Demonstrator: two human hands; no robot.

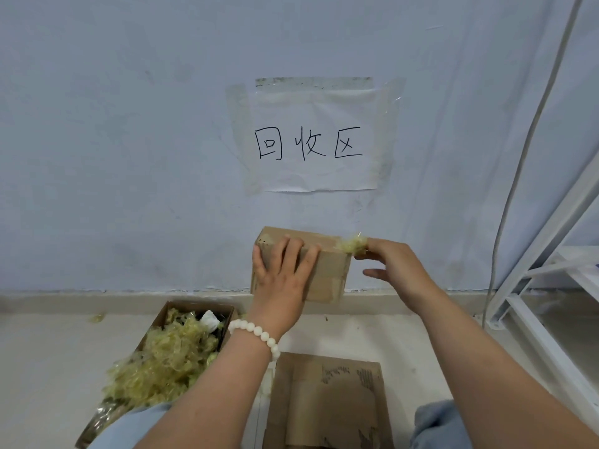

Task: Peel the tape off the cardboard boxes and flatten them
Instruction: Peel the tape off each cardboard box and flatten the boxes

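Head view: "回收区" sign (pixel 316 140) above cardboard box (pixel 330 273)

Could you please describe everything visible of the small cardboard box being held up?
The small cardboard box is brown, unflattened, with tape strips on its front, held tilted before the wall. The left hand grips its top edge; the right hand pinches a crumpled tape wad at its upper right corner.

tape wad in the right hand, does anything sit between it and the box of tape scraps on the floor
Yes. The small cardboard box and the left hand gripping it lie straight between the tape wad and the scrap box; the right hand would likely go round them.
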